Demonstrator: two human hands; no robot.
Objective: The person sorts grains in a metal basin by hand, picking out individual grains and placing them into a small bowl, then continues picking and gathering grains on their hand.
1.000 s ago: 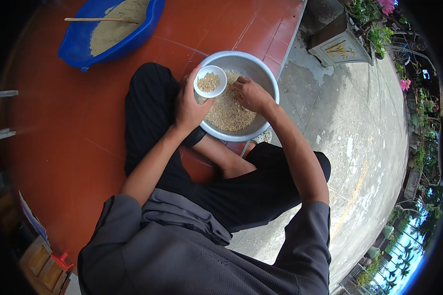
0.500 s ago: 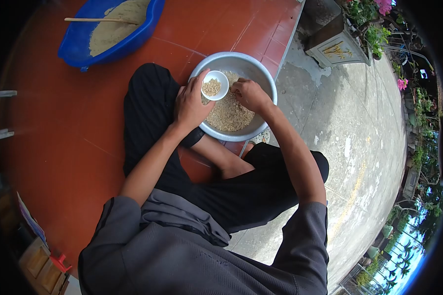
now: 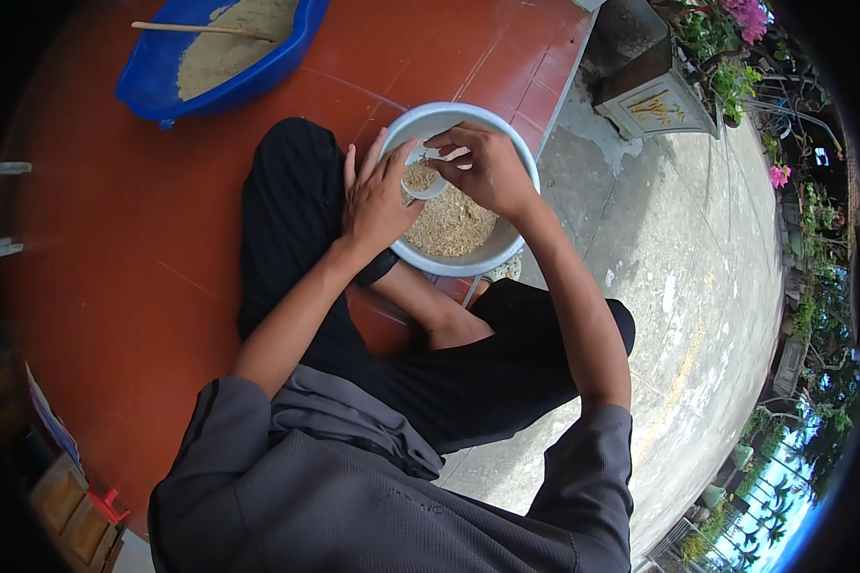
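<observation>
My left hand [image 3: 376, 196] holds a small white cup [image 3: 434, 190] of pale grains [image 3: 417, 176] over a round metal basin [image 3: 528, 201]. Its fingers and thumb wrap the cup's side. Just above the cup hangs my right hand [image 3: 487, 167], with thumb and fingers bent and a gap between their tips. Whether any grain clings to those fingertips is too small to see. Loose grain mixed with husk-like bits [image 3: 452, 224] covers the basin's floor, and both hands hide part of it.
A blue tub [image 3: 229, 98] with pale powdery material and a wooden stick [image 3: 201, 31] stands at the upper left on red tiles [image 3: 134, 210]. My crossed legs in black trousers [image 3: 291, 220] lie close to the basin. Right of the tile edge are concrete paving [image 3: 678, 267] and a planter [image 3: 654, 105].
My right hand has risen out of the grain in the basin and moved left over the cup, its fingers opening. The left hand stays around the cup, which appears slightly tilted.
</observation>
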